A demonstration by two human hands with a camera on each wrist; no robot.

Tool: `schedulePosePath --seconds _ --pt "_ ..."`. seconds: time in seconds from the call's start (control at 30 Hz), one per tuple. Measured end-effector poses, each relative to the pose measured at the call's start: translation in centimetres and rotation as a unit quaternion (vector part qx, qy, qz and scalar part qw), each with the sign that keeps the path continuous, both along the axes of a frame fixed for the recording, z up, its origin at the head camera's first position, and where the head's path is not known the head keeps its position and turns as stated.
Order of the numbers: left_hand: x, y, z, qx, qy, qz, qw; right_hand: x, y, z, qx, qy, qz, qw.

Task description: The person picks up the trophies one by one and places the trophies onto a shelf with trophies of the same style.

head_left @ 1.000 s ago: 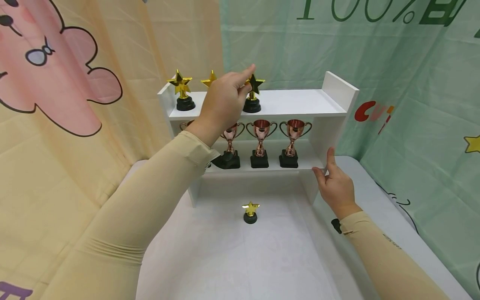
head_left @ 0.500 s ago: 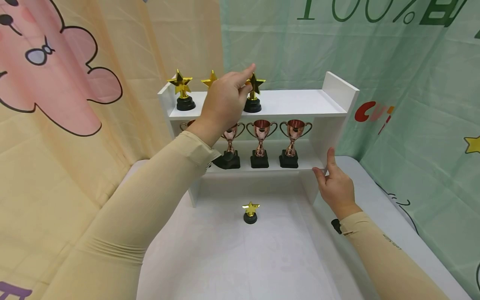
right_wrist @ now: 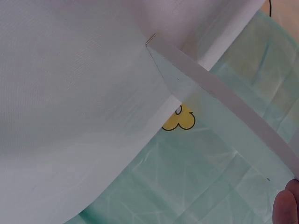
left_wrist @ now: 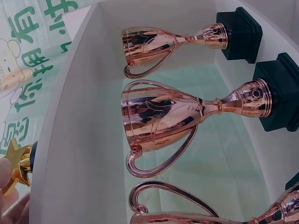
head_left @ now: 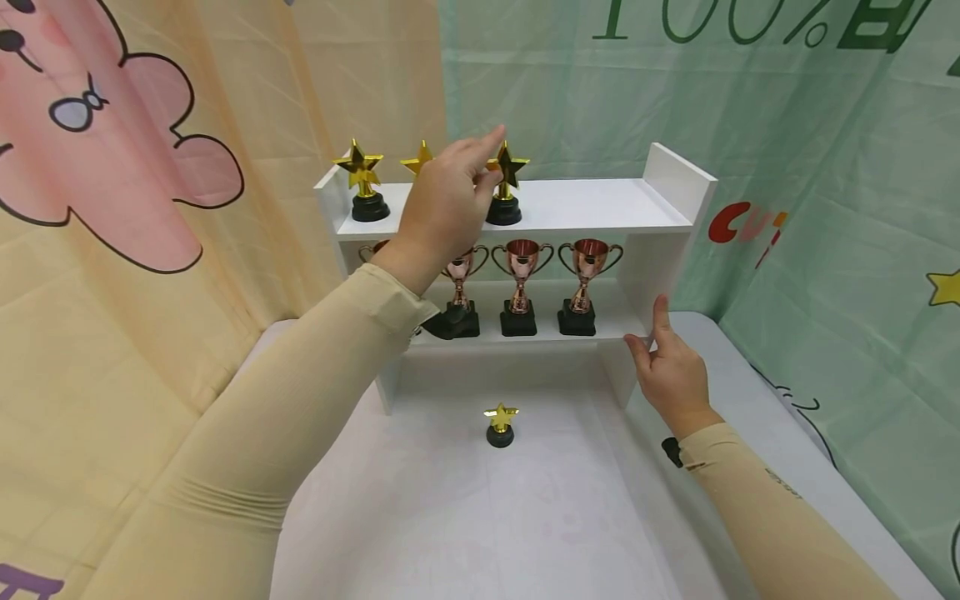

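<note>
On the top board of the white display shelf, my left hand pinches a gold star trophy with a black base. Fingertips against its star show at the lower left of the left wrist view. My right hand holds the shelf's right side panel, index finger pointing up and thumb at the middle board's front edge. Its other fingers are mostly hidden. Two more star trophies stand left of the held one: one at the far left, another partly behind my hand.
Several copper-coloured cup trophies line the middle board, some hidden behind my left forearm. A small gold star trophy stands on the white-covered table in front of the shelf. Printed curtains hang behind and on both sides.
</note>
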State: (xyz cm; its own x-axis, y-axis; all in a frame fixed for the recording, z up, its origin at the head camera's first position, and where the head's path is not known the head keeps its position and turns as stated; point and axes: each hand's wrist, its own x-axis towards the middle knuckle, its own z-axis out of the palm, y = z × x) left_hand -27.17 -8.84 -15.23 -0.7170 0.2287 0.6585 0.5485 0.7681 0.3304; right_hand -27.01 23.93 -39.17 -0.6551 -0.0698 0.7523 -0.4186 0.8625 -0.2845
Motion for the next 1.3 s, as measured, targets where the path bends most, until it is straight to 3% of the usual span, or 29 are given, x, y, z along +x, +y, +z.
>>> schedulePosePath --seconds 0.27,0.4,0.5,0.6,0.67,0.73,0.8,0.93,1.1,1.3 --pt "1.1 -0.3 0.2 -0.025 0.029 0.033 0.9987 0.0 0.0 -0.1 -0.001 -0.002 0.002 1.0000" --pt "2.3 -0.6 0.1 -0.037 0.099 0.041 0.9935 -0.1 0.1 -0.2 0.000 0.001 0.004 1.0000" --pt "3.3 -1.0 -0.3 -0.019 0.187 0.012 0.9822 -0.1 0.1 -0.2 0.000 0.007 0.005 1.0000" --pt "4.3 -1.4 -1.1 -0.003 0.267 -0.050 0.9625 -0.2 0.1 -0.2 0.001 0.008 0.005 1.0000" --pt "5.0 -1.8 -1.9 -0.004 0.300 -0.097 0.9491 -0.1 0.1 -0.2 0.001 0.005 0.000 1.0000" --pt "5.7 -2.2 -3.0 -0.016 0.312 -0.135 0.9404 -0.1 0.1 -0.3 0.002 0.001 -0.004 1.0000" --pt "6.2 -2.6 -4.3 -0.031 0.309 -0.164 0.9362 -0.1 0.0 -0.3 0.001 -0.001 -0.009 1.0000" --pt "6.7 -3.2 -7.7 -0.049 0.278 -0.197 0.9389 -0.1 -0.1 -0.3 -0.002 0.004 -0.010 0.9999" --pt "6.8 -3.5 -12.7 -0.064 0.206 -0.217 0.9521 -0.1 0.0 -0.4 -0.001 0.014 -0.007 0.9999" --pt "6.7 -3.5 -18.2 -0.094 0.084 -0.201 0.9714 -0.1 -0.1 -0.5 -0.002 0.017 -0.007 0.9998"
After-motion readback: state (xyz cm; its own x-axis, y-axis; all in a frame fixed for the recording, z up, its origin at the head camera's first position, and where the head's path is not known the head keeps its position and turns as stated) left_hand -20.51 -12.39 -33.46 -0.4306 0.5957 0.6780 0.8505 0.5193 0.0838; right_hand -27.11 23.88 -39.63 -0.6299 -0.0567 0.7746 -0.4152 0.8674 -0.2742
